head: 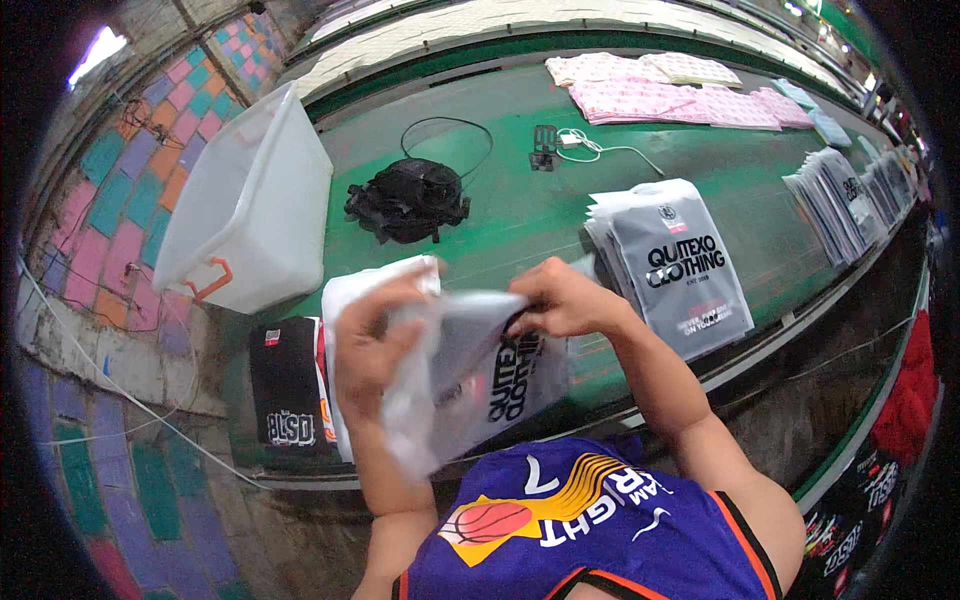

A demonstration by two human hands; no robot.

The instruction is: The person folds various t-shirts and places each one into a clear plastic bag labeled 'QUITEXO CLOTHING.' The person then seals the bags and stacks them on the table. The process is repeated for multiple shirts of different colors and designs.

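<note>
A translucent plastic garment bag with dark printed lettering is tilted in front of me, above the table's near edge. My right hand pinches its upper right edge between thumb and fingers. My left hand, blurred, is at the bag's left side; whether its fingers grip the film cannot be made out. Partly behind that hand lies a stack of white folded pieces. Left of it is a folded black garment with a printed front. To the right, a fanned stack of filled printed bags rests on the table.
A white plastic bin with an orange handle stands at the left. Farther back on the green table are a black bundle, a white cable and pink folded cloths. More bagged stacks line the right.
</note>
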